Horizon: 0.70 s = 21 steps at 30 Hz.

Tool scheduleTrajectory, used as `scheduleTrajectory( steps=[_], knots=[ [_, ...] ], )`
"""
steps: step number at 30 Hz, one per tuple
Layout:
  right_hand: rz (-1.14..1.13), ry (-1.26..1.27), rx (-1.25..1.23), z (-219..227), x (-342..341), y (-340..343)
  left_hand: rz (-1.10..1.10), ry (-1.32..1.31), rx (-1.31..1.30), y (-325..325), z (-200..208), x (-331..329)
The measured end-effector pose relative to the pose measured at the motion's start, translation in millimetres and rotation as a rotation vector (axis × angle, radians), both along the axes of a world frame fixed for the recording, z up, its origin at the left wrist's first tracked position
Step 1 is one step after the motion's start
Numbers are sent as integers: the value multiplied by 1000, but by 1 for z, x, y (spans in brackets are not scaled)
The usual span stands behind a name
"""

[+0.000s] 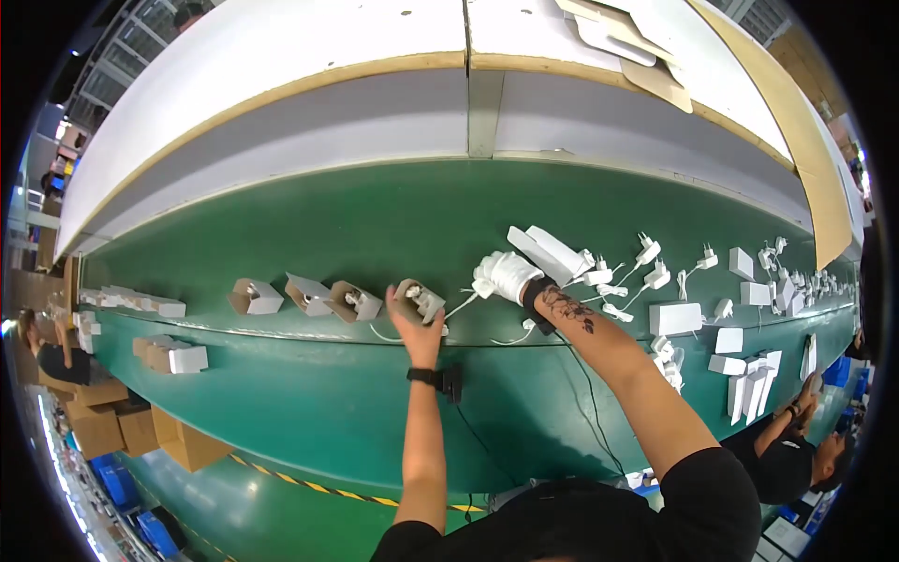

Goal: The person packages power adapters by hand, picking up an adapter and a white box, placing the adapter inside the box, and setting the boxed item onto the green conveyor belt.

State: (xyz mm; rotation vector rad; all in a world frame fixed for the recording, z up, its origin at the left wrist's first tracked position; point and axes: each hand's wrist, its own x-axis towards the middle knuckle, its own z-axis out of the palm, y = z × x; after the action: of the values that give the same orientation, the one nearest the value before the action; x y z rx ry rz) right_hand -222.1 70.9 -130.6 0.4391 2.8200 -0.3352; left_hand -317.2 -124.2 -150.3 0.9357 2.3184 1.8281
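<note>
My left hand [419, 332] is closed around the near side of a small open carton [409, 288], with white parts showing inside it. Just to the right, my right hand [506, 275] wears a white glove, its fingers pinched on a white plug adapter [481, 288]. White glove and white adapter blend, so the adapter's outline is partly lost. A thin white cord [461, 306] runs from those fingertips toward the carton. Left of my left hand stand more open cartons, one [354, 302] with white contents. An open white box [545, 253] lies beyond my right hand.
Loose white plug adapters [657, 275] with cords and white boxes [675, 318] spread along the green conveyor belt [309, 375] to the right. Cartons [171, 357] stand at the left. A white shelf [281, 42] overhangs the far side. A co-worker [782, 450] is at the right.
</note>
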Motion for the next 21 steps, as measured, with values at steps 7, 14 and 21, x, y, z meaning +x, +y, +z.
scheduleTrajectory(
  steps=[7,14,21],
  knots=[
    [-242,644,-404,117,89,-59,-133,-879,-105,-96,50,74],
    [-102,703,-306,164,170,-117,-212,-2158,671,-26,122,157],
    [-856,873,-1437,161,201,-152,-573,-1162,301,7,144,194]
  ],
)
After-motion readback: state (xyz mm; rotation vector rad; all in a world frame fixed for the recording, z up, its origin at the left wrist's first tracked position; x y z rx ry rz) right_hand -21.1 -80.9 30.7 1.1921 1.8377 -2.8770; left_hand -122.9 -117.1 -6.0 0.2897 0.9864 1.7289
